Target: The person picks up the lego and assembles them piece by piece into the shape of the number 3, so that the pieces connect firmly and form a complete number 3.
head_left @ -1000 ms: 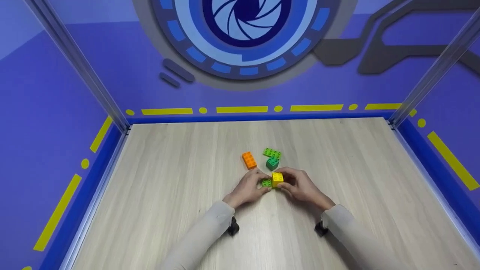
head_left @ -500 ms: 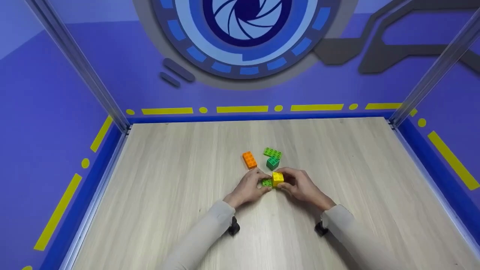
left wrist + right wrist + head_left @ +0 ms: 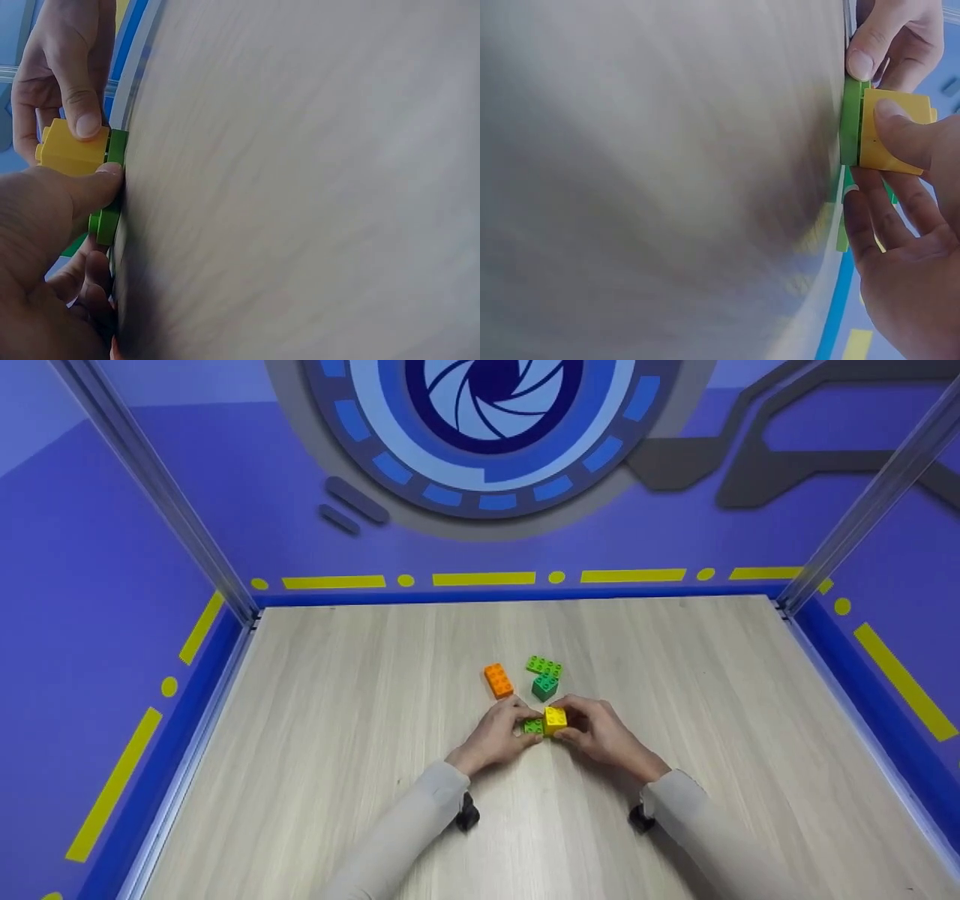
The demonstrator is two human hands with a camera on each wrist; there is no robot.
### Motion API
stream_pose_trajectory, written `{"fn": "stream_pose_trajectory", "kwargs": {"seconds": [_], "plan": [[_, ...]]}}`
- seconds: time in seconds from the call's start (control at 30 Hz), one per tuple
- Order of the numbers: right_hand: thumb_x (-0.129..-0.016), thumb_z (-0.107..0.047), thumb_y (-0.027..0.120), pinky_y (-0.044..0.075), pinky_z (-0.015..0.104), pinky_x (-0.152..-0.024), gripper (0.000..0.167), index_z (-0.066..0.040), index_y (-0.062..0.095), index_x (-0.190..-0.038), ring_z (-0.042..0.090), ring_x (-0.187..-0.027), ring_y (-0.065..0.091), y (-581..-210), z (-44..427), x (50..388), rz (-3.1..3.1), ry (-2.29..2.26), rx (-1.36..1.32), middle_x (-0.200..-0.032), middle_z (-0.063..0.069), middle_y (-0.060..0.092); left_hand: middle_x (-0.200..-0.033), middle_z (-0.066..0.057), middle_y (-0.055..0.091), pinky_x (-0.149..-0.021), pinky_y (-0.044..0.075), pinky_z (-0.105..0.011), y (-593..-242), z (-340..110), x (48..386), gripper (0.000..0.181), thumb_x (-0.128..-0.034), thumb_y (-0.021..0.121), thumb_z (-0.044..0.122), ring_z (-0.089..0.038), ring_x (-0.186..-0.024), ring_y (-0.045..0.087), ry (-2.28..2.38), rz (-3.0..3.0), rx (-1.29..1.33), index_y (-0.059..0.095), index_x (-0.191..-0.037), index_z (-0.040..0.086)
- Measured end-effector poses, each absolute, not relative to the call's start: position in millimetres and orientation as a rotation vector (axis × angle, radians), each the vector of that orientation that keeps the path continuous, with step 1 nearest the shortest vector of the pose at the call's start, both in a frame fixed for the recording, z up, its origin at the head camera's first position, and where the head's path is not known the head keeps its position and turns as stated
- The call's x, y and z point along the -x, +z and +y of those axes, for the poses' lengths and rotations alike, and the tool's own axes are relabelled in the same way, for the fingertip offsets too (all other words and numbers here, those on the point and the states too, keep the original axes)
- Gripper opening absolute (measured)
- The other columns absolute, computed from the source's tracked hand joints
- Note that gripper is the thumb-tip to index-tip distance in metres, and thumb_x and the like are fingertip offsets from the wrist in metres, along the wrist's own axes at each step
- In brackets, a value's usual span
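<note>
A yellow block point(image 3: 555, 721) point(image 3: 73, 146) point(image 3: 894, 132) sits over the right end of a flat light green brick point(image 3: 533, 726) point(image 3: 107, 225) point(image 3: 850, 124) on the table. The right hand point(image 3: 606, 737) point(image 3: 67, 67) point(image 3: 922, 217) pinches the yellow block between thumb and fingers. Around the green brick's left part curl the thumb and fingers of the left hand point(image 3: 496, 739) point(image 3: 37, 232) point(image 3: 904, 37). In the wrist views a thin dark line runs between yellow and green; whether they are fully pressed together I cannot tell.
Beyond the hands, an orange brick point(image 3: 498, 681) lies at the left on the wooden table point(image 3: 337, 735). A dark green block point(image 3: 545, 686) stands against another light green brick point(image 3: 544, 665) behind the yellow one. Blue-purple panels point(image 3: 480, 555) enclose the back and sides.
In the head view the yellow block and the right hand's fingertips sit very slightly lower than before. The left hand keeps its place and grip.
</note>
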State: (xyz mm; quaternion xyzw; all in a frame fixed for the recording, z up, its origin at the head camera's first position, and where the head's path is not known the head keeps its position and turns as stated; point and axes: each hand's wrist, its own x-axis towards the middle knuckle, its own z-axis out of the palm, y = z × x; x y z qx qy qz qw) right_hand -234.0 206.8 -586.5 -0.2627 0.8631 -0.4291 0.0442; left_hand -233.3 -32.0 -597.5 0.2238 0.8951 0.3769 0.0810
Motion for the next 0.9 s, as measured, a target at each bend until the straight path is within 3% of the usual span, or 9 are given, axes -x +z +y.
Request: {"fn": "stream_pose_trajectory", "kwargs": {"seconds": [0.47, 0.9], "plan": [[-0.094, -0.007, 0.082, 0.064, 0.041, -0.090, 0.026, -0.013, 0.074, -0.118, 0.019, -0.100, 0.074, -576.3, 200.4, 235.1, 2.671, -1.165, 0.769, -0.113, 0.002, 0.078, -0.113, -0.003, 0.064, -0.087, 0.045, -0.026, -596.6, -32.7, 234.5, 0.038, -0.0966, 0.082, 0.023, -0.014, -0.101, 0.054, 1.171, 2.650, -0.690, 0.077, -0.131, 0.009], [-0.092, -0.005, 0.084, 0.064, 0.041, -0.092, 0.027, -0.015, 0.074, -0.115, 0.019, -0.102, 0.074, -580.8, 200.9, 234.6, 2.658, -1.236, 0.723, -0.113, 0.001, 0.078, -0.114, -0.003, 0.064, -0.094, 0.047, -0.029, -597.3, -31.2, 234.2, 0.039, -0.0967, 0.082, 0.023, -0.015, -0.104, 0.055, 1.163, 2.652, -0.672, 0.076, -0.132, 0.009]]}}
